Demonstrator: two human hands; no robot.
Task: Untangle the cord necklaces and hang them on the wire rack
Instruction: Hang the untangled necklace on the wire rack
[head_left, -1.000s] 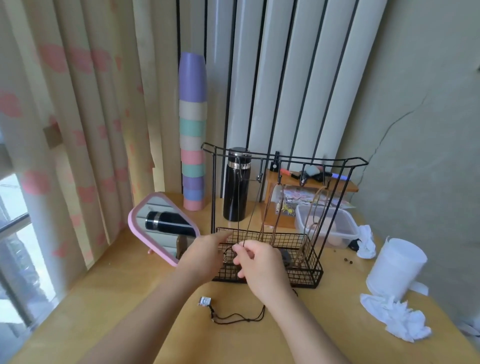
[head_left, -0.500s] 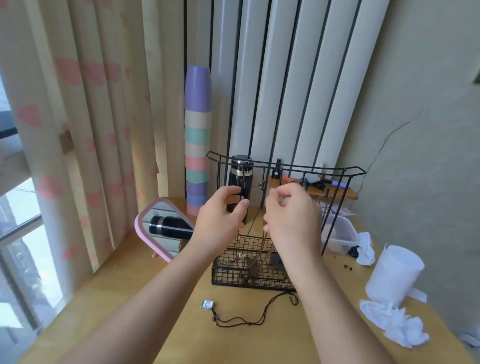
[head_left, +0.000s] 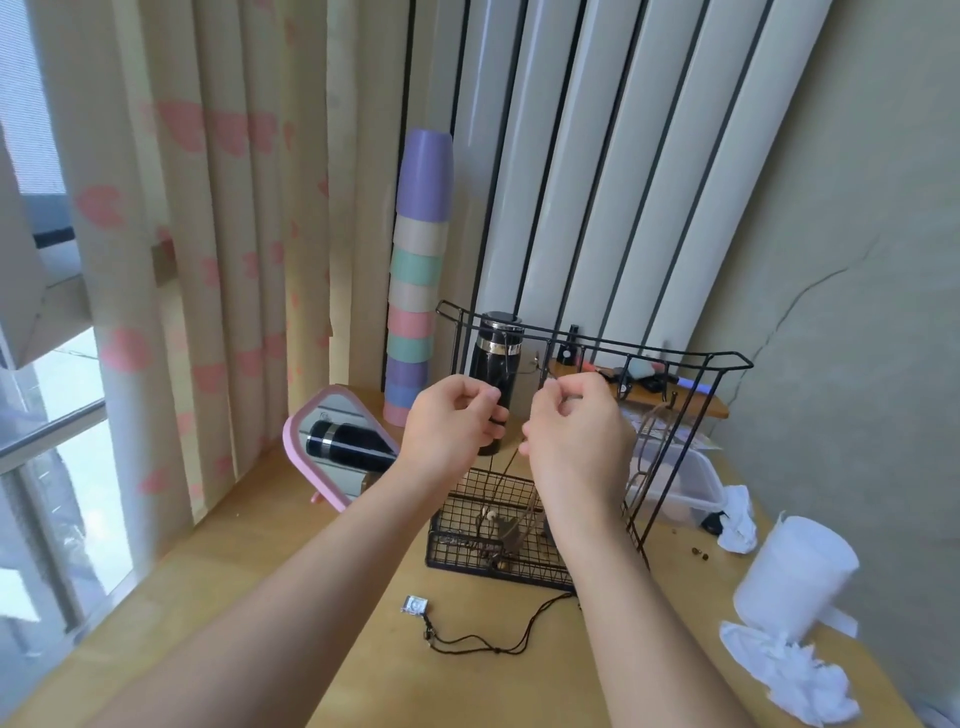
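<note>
While looking down from head height, noted one thin cord necklace (head_left: 508, 467), dark, running from the fingertips down into the basket at the foot of the black wire rack (head_left: 597, 345), with its lower end lost among pendants there. Found a second cord necklace (head_left: 483, 642) lying loose on the bench (head_left: 493, 691) just in front of the rack, black, with a small square silver pendant at its left end. Logged brownish cords (head_left: 647, 441) hanging at the rack's right side. Recorded left hand (head_left: 447, 426) and right hand (head_left: 576, 436) raised side by side, near but apart, just below the top rail, backs toward the camera, forearms reaching up from the lower edge. Judged both grips narrow, with thumb and curled fingers pinched on the thin cord.
</note>
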